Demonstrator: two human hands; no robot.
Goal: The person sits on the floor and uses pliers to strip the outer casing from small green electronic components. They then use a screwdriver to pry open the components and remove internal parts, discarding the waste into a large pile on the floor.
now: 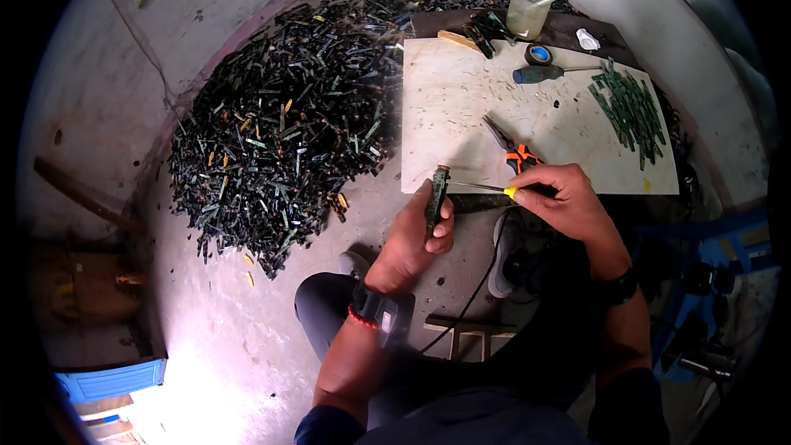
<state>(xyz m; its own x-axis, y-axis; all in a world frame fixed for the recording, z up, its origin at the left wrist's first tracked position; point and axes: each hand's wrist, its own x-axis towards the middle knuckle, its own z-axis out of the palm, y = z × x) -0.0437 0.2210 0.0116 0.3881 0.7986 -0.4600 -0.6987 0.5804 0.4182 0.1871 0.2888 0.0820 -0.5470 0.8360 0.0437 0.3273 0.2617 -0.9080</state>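
My left hand (411, 238) grips a narrow dark green-and-black piece (437, 198) that stands nearly upright, with a brownish top end; what it is exactly I cannot tell. In my right hand (562, 198) is a thin-shafted tool with a yellow collar (511, 192), probably a screwdriver, its handle hidden by my fingers. The metal shaft (476, 186) points left, and its tip meets or nearly meets the upper part of the piece. Just beyond my right hand, needle-nose pliers (508, 142) with orange-and-black handles lie on a pale board (457, 111).
A large heap of dark strips (290, 117) covers the floor to the left. On the board are green strips (630, 111), another screwdriver (537, 74) and a tape roll (538, 54). Behind stands a cloudy plastic cup (527, 11). A black cable (476, 300) runs between my legs.
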